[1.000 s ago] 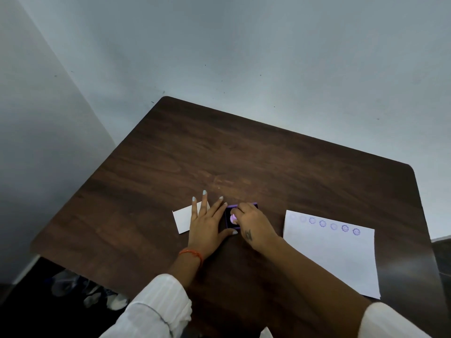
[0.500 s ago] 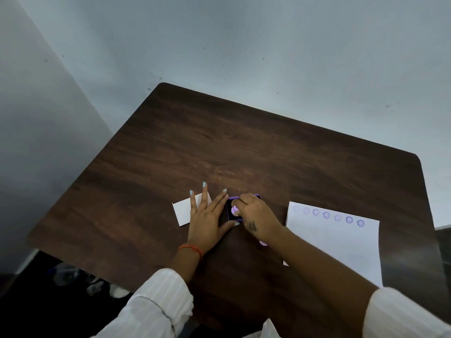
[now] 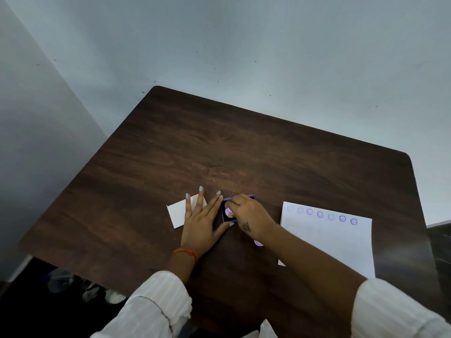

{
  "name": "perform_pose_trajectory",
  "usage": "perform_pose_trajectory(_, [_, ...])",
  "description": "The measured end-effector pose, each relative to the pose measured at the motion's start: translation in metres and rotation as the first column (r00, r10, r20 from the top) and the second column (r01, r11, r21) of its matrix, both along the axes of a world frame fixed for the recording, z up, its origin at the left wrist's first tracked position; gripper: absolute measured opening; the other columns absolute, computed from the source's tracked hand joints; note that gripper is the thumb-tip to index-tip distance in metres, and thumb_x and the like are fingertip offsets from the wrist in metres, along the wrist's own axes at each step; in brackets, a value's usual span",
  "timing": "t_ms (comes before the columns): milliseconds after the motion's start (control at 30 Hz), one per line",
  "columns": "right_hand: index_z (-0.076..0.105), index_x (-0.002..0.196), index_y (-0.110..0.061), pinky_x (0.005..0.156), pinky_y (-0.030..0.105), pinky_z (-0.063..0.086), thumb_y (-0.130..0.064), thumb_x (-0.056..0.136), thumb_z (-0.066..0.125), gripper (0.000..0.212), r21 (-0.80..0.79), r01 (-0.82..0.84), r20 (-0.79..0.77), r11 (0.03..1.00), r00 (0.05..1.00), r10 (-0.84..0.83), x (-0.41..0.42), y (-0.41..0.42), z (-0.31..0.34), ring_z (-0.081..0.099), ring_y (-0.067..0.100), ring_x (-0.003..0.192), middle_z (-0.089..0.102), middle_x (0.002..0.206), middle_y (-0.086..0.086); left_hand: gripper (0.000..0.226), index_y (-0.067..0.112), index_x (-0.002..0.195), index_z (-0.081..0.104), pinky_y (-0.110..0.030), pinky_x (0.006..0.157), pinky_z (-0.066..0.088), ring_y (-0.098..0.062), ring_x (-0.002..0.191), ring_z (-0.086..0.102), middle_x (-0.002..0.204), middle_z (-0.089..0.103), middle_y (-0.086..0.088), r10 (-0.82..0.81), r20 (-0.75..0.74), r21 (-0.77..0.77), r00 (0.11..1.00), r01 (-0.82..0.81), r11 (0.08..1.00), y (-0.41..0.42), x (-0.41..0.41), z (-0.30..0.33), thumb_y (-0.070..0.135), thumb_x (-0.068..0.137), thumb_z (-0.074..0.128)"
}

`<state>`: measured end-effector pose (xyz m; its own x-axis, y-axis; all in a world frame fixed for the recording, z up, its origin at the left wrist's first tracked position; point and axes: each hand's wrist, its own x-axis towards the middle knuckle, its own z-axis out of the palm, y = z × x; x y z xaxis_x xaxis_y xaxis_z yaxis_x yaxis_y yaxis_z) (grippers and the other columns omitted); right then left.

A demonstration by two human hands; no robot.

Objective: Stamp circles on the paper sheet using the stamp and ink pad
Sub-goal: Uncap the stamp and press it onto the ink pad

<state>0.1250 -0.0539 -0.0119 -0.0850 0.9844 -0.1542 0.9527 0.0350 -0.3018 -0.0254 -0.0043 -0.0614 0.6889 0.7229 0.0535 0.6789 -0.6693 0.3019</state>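
A small purple-rimmed ink pad point(image 3: 225, 217) with a dark inside sits on the dark wooden table point(image 3: 219, 147). My right hand point(image 3: 249, 217) pinches a small pale purple stamp point(image 3: 228, 211) and holds it down on the pad. My left hand point(image 3: 201, 219) lies flat with fingers spread, its thumb and forefinger against the pad's left side. To the right lies a white paper sheet point(image 3: 327, 240) with a row of several purple circles point(image 3: 320, 214) along its top edge. A pale purple piece point(image 3: 258, 243) peeks out under my right wrist.
A small white card point(image 3: 177, 212) lies under my left fingers. The table's front edge runs just below my wrists, with dark floor and some blurred items point(image 3: 73, 286) beyond it at the lower left. Grey walls stand behind and left.
The view shifted a little. Both hands stay at the ink pad, the right one still pressing the stamp on it.
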Motion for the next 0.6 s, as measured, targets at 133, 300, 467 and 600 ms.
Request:
perform_pose_trajectory(133, [0.047,0.126,-0.003,0.101,0.038,0.041,-0.007,0.084,0.057,0.044,0.022,0.063,0.032,0.998,0.997,-0.064,-0.01,-0.001,-0.002,0.045,0.029,0.123,0.052,0.131,0.018,0.074,0.025,0.145,0.019,-0.043,0.112,-0.025,-0.021,0.144,-0.014,0.154,0.023,0.008,-0.006,-0.004,-0.002,1.0,0.006,1.0,0.001,-0.001,-0.001,0.067,0.085,0.026])
perform_pose_trajectory(300, [0.051,0.123,-0.005,0.103,0.035,0.039,-0.008,0.081,0.062,0.044,0.045,0.288,-0.084,0.957,0.955,-0.283,-0.024,-0.007,-0.008,0.048,0.027,0.122,0.055,0.129,0.015,0.074,0.024,0.145,0.02,-0.044,0.114,-0.022,-0.022,0.144,-0.013,0.154,0.022,0.008,-0.015,0.003,0.006,1.0,0.015,1.0,0.001,-0.001,-0.002,0.066,0.084,0.024])
perform_pose_trajectory(467, [0.066,0.101,-0.009,0.075,0.017,0.037,-0.005,0.081,0.06,0.021,0.033,0.363,-0.264,0.931,0.902,-0.342,0.005,-0.002,0.0,0.058,0.024,0.098,0.064,0.103,0.009,0.072,0.022,0.143,0.027,-0.044,0.115,-0.017,-0.026,0.145,-0.001,0.151,0.033,0.005,-0.015,0.015,0.024,1.0,0.014,1.0,0.001,-0.001,-0.001,0.065,0.085,0.032])
perform_pose_trajectory(600, [0.056,0.114,-0.004,0.089,0.033,0.043,-0.003,0.082,0.057,0.032,0.066,0.135,-0.065,0.989,0.989,-0.131,0.006,-0.001,-0.002,0.05,0.028,0.111,0.058,0.119,0.015,0.072,0.022,0.144,0.025,-0.044,0.115,-0.016,-0.027,0.145,0.004,0.149,0.036,0.004,-0.015,0.019,0.023,1.0,0.014,1.0,0.001,-0.001,-0.002,0.064,0.085,0.033])
